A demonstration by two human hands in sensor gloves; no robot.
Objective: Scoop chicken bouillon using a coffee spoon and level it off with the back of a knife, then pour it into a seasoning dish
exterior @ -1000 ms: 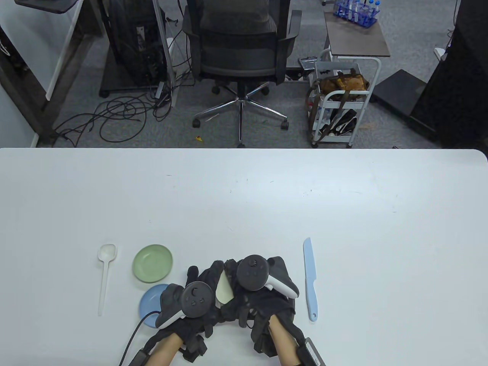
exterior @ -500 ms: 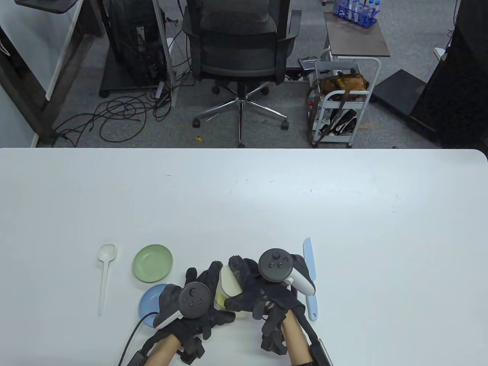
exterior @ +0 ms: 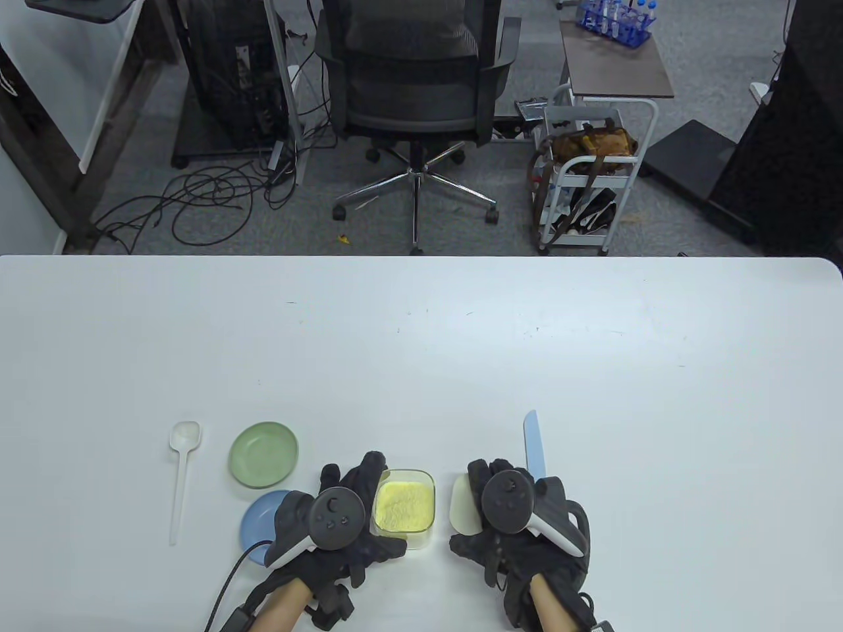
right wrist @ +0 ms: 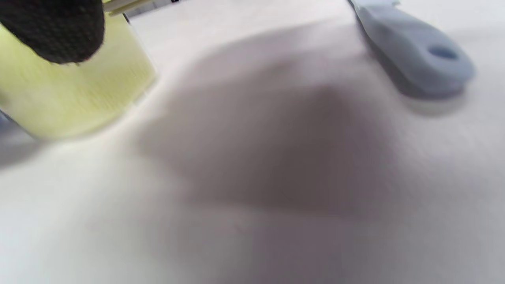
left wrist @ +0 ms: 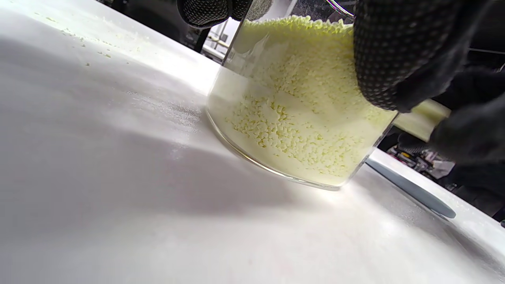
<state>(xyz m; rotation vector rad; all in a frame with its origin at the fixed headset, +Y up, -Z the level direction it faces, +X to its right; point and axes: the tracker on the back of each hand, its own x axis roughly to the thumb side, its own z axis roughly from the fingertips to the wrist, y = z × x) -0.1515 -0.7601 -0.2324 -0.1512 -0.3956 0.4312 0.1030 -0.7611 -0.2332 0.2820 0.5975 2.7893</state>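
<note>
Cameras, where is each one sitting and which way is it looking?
Table view: high above, looking down at the white table; both gloved hands show, the left hand and the right hand.
Left wrist view: low by the tabletop, facing the bouillon container; black fingers grip it.
Right wrist view: low, blurred, facing the blue knife; one fingertip shows.
All three share the container and knife.
</note>
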